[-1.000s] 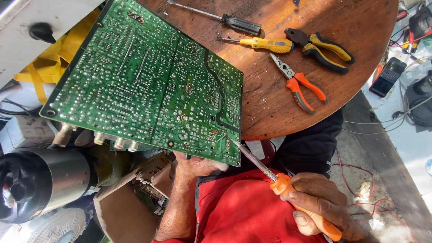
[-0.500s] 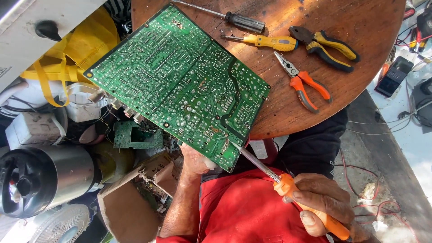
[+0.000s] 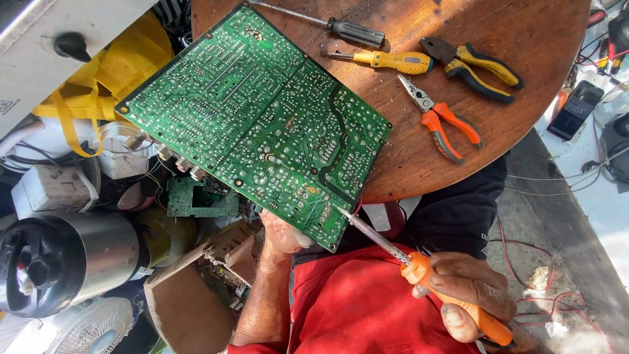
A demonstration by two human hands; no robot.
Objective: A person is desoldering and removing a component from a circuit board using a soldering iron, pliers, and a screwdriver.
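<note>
Since the frame half a second ago, the green circuit board (image 3: 262, 121) has swung a little further onto the round wooden table (image 3: 524, 124), and the view has drifted slightly right. I list the rest from largest to smallest. The table carries the board's upper half; the lower edge overhangs my lap. The board lies solder side up, tilted, with metal connectors along its left edge. Lower left: a shiny steel cylinder with a black cap (image 3: 65, 262), an open brown cardboard box (image 3: 196, 295), a yellow bag (image 3: 124, 72), and a small green board (image 3: 196, 196) under the large one. My left hand (image 3: 283, 235) grips the big board's bottom edge from beneath, fingers hidden. My right hand (image 3: 472, 295) is closed round the orange-handled soldering iron (image 3: 419, 265), whose tip touches the board near its lower corner. On the table: black-and-yellow pliers (image 3: 475, 65), orange needle-nose pliers (image 3: 439, 118), a yellow screwdriver (image 3: 386, 60), a black screwdriver (image 3: 341, 27).
</note>
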